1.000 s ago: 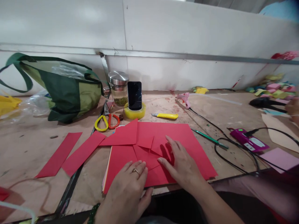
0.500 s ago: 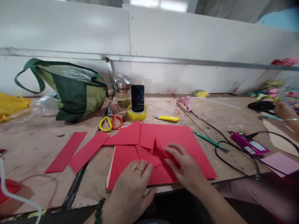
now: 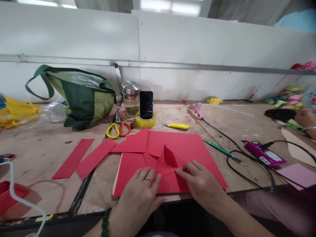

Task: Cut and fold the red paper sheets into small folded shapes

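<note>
A folded piece of red paper [image 3: 166, 163] with a raised, pointed flap lies on a stack of red paper sheets [image 3: 181, 141] in front of me. My left hand [image 3: 140, 186] rests flat at the left of the fold, its fingers stretched out and fingertips on the paper. One digit of my right hand [image 3: 201, 182] is extended and touches the right corner of the fold. The other fingers of that hand are bent and spaced from it. Another cut red piece [image 3: 134, 143] overlaps the stack's upper left.
Red strips [image 3: 74, 159] lie left. Scissors [image 3: 118, 128], a yellow cutter [image 3: 176, 125], a phone [image 3: 146, 105] on a tape roll [image 3: 145, 121], a glass jar [image 3: 130, 100] and a green bag [image 3: 84, 102] stand behind. Rightward are a glue gun [image 3: 196, 109], cables and another person's hand [image 3: 307, 120].
My right hand has drawn back and down from the upright flap to the fold's right corner. The flap's opening shows wider. My left hand stays on the paper.
</note>
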### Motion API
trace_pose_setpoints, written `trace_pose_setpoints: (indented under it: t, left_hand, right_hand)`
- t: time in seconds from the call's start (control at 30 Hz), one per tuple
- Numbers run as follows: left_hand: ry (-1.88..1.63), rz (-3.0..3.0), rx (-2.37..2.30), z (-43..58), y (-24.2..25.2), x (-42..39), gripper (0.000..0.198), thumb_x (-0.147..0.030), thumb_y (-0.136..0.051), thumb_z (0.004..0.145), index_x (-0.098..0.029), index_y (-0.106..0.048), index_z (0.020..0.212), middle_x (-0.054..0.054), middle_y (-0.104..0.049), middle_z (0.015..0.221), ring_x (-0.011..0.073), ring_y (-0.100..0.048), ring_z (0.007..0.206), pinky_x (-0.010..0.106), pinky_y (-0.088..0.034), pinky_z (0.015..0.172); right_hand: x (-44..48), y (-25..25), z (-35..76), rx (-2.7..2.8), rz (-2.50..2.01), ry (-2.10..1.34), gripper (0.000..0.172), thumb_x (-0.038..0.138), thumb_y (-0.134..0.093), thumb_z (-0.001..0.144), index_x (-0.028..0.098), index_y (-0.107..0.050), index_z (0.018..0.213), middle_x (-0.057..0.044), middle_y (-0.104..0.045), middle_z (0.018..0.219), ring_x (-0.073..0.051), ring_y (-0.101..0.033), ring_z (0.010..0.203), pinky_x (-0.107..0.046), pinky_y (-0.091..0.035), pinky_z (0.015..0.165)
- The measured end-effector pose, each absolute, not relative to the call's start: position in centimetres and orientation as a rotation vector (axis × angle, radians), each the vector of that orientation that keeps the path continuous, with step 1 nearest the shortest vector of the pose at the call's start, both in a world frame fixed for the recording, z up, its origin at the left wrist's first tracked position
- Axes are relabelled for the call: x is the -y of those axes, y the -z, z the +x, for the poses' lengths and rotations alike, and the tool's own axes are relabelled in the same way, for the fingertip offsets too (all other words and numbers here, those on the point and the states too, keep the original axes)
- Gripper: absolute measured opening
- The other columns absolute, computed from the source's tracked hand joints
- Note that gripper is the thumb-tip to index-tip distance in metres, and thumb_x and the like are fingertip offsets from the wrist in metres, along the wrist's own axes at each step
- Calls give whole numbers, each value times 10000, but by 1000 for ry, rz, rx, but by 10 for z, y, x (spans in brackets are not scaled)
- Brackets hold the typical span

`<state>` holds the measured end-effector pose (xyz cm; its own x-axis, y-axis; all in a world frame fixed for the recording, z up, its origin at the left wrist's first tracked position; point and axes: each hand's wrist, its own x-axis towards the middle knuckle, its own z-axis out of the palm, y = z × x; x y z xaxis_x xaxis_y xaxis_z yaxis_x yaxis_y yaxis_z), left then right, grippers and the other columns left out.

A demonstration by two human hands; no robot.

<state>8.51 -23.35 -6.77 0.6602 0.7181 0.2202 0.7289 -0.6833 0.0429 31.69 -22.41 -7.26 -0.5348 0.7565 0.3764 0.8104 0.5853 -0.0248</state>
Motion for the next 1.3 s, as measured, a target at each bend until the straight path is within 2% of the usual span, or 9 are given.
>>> trace_pose_setpoints:
  t: [0.13, 0.3, 0.5, 0.57, 0.67, 0.77, 0.93, 1.1, 1.3]
  left_hand:
    - [380, -2810, 1167, 93, 69, 230, 516, -396, -703, 803, -97, -604, 1211, 164, -685, 1123, 300, -647, 1004, 435, -541, 863]
    - [392, -2779, 1157, 95, 75, 228, 399, -385, -673, 827, -169, -645, 1162, 129, -707, 1042, 282, -662, 936, 400, -556, 785]
    - [370, -2800, 1203, 94, 71, 232, 380, -314, -632, 862, -153, -604, 1205, 121, -686, 1091, 261, -642, 970, 397, -533, 859]
    - [382, -2804, 1203, 95, 69, 232, 397, -333, -640, 856, -142, -598, 1202, 129, -669, 1137, 274, -620, 1031, 412, -513, 901]
    - [362, -2822, 1202, 98, 67, 232, 397, -345, -635, 860, -129, -596, 1191, 134, -649, 1172, 280, -597, 1066, 420, -493, 930]
    - [293, -2878, 1222, 99, 64, 231, 354, -328, -602, 882, -132, -602, 1177, 114, -659, 1098, 262, -606, 981, 400, -518, 866]
    - [354, -2899, 1165, 100, 64, 225, 419, -325, -571, 904, -175, -543, 1295, 102, -638, 1102, 250, -580, 970, 396, -513, 861]
    - [296, -2901, 1199, 107, 61, 220, 294, -261, -470, 949, -179, -604, 1197, 108, -631, 1050, 249, -577, 931, 382, -527, 785]
    - [257, -2962, 1281, 111, 57, 217, 301, -212, -408, 950, -156, -604, 1171, 133, -603, 1067, 285, -558, 951, 429, -526, 783]
  right_hand:
    - [227, 75, 311, 2545, -1233, 224, 265, 107, -490, 894, 168, -665, 1084, -87, -625, 857, -216, -514, 753, -343, -454, 642]
    - [232, 73, 311, 2563, -1343, 210, 331, 83, -548, 849, 209, -645, 1140, -66, -622, 858, -198, -518, 767, -296, -419, 618]
    - [237, 67, 327, 2379, -1400, -101, 371, 1, -439, 812, 212, -676, 1004, -54, -620, 889, -182, -556, 827, -279, -465, 697]
    - [235, 68, 332, 2298, -1459, -102, 358, 11, -420, 820, 199, -676, 985, -64, -636, 907, -196, -564, 857, -305, -486, 730]
    - [233, 70, 332, 2277, -1510, -58, 379, 62, -420, 871, 190, -633, 1157, -90, -647, 1038, -222, -559, 946, -348, -509, 793]
    - [233, 69, 327, 2348, -1485, -53, 421, 87, -438, 889, 214, -582, 1264, -97, -617, 1125, -223, -544, 985, -356, -508, 832]
    - [230, 63, 324, 2488, -1421, 3, 430, 86, -472, 873, 228, -595, 1260, -100, -612, 1091, -218, -532, 912, -347, -496, 781]
    - [225, 62, 328, 2545, -1388, -25, 381, 96, -486, 885, 237, -617, 1215, -90, -616, 1044, -208, -521, 901, -317, -485, 764]
    - [226, 59, 327, 2581, -1409, -37, 428, 77, -471, 860, 222, -594, 1243, -104, -625, 1073, -223, -532, 908, -344, -496, 765]
